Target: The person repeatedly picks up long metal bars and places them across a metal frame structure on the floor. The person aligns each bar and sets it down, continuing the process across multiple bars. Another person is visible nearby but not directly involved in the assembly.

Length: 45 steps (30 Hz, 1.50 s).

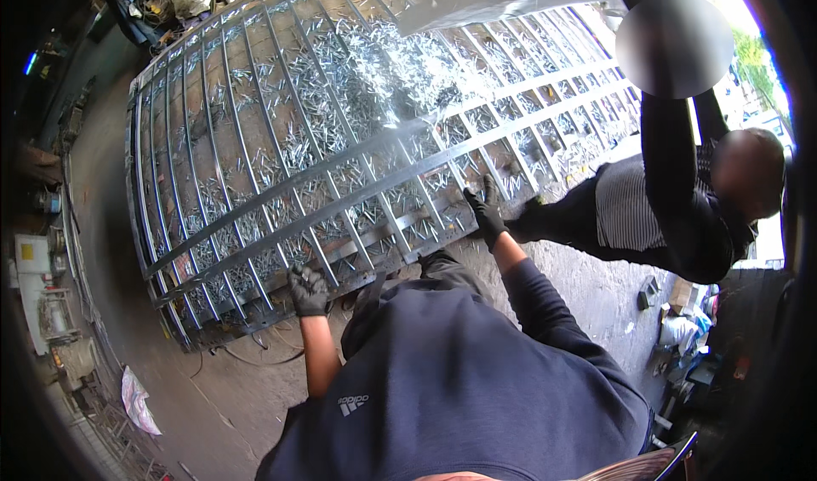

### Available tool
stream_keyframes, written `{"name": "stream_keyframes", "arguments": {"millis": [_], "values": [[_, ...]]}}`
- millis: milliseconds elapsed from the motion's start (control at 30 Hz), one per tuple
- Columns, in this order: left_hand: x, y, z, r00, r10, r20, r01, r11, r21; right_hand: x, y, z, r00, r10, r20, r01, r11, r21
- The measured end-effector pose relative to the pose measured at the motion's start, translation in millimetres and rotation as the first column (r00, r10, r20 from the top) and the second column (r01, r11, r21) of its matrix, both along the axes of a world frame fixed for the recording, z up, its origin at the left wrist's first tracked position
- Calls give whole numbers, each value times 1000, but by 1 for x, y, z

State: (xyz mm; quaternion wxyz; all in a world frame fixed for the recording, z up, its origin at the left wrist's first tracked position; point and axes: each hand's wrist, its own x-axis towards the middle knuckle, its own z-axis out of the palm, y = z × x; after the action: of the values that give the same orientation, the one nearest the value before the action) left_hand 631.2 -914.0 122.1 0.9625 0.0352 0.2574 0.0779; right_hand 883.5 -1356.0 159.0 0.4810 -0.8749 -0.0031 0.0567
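Note:
A large metal frame (299,193) of parallel silvery bars lies before me, with two long flat bars running across it. Many small shiny metal pieces (340,98) like nails or pins are scattered under and between the bars, thickest near the far middle. At the near edge, my left hand (308,290), in a dark glove, has its fingers curled in; what they hold, if anything, is hidden. Farther right, my gloved right hand (487,212) rests at the frame's near edge with fingers stretched and apart.
A co-worker (664,183) in dark clothes stands close on the right, beside a large pale sheet-like or sack-like thing (511,0) over the frame's far side. Cluttered items (685,319) lie at the lower right. Machinery (38,290) stands left; a pale crumpled bag (139,403) lies on the floor.

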Motion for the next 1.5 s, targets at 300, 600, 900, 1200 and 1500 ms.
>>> {"name": "stream_keyframes", "arguments": {"millis": [300,600,900,1200,1500], "values": [[-69,-64,4,832,459,-313,-415,888,198,217,21,-63,995,23,-96,-23,1000,2],[-27,-154,10,686,421,-594,-404,899,169,388,51,-78,941,338,23,-240,713,-659],[60,-177,26,667,383,-639,-412,904,112,507,103,-107,868,448,216,-178,685,-706],[87,-184,55,612,342,-713,-329,930,164,691,192,-125,846,247,472,147,743,-653],[94,-198,25,586,273,-763,-277,952,128,527,181,-148,710,399,580,-496,868,10]]}}
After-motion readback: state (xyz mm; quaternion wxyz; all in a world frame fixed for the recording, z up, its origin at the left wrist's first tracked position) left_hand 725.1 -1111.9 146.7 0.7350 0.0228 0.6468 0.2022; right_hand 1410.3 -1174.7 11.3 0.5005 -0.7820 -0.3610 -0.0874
